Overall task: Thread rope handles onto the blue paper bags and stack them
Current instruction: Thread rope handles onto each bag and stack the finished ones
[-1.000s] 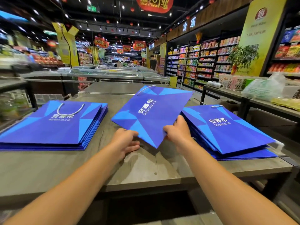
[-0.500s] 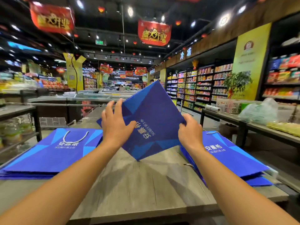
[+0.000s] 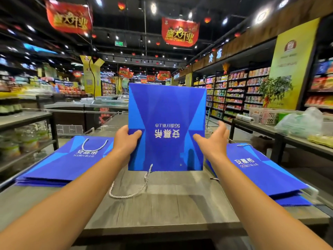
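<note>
Blue paper bag turned upside down and held upright over the desk

The blue paper bag (image 3: 166, 127), flat and tilted a second ago, has been rotated so its print reads inverted and its white rope handle (image 3: 133, 184) hangs onto the desk (image 3: 162, 210). It is gripped at its left edge by the left hand (image 3: 124, 139); the right hand (image 3: 214, 139) has been released and is spread wide beside it. One handle appears fitted; the stack with handles (image 3: 68, 161) lies left, the other stack (image 3: 261, 170) right.

Left hand (image 3: 124, 141) fingers hidden behind held bag (image 3: 166, 123)
</note>
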Demonstrator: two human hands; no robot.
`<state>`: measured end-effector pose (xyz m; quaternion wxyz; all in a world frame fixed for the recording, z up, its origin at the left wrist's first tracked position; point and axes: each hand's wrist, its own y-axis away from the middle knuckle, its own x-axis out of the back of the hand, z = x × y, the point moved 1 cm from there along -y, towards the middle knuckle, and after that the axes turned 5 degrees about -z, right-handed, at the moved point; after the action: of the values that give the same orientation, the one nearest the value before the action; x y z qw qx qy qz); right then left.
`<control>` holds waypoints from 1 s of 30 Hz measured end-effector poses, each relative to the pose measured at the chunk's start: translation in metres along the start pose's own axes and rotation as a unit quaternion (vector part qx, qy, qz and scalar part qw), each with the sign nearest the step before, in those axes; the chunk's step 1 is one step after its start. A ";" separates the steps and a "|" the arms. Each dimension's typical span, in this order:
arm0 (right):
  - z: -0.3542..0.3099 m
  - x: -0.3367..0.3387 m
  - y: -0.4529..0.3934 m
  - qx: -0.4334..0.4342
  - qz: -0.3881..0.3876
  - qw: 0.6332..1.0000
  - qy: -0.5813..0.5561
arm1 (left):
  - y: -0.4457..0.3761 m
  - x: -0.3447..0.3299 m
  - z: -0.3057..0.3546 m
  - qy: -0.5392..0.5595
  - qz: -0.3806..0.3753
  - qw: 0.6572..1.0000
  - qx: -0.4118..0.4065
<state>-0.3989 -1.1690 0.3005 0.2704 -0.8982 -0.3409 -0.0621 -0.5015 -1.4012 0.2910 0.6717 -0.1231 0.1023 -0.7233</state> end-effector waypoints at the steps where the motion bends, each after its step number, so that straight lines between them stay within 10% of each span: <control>1: 0.006 -0.006 0.001 -0.037 -0.044 0.997 -0.041 | -0.002 0.001 0.002 0.031 -0.006 0.999 0.014; 7: 0.008 -0.011 -0.013 -0.035 -0.034 0.991 -0.121 | -0.016 0.013 0.036 0.155 0.000 0.988 0.026; 21: 0.057 -0.060 -0.040 -0.064 -0.100 0.993 0.027 | -0.026 0.004 -0.052 0.035 -0.053 0.993 0.102; 30: 0.111 -0.118 -0.060 -0.073 -0.151 0.966 0.196 | -0.046 0.002 -0.104 -0.350 -0.153 0.921 0.074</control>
<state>-0.5350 -1.1414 0.1988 0.2533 -0.8241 -0.4071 -0.3016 -0.5777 -1.4015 0.2062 0.5531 -0.3320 -0.2131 -0.7338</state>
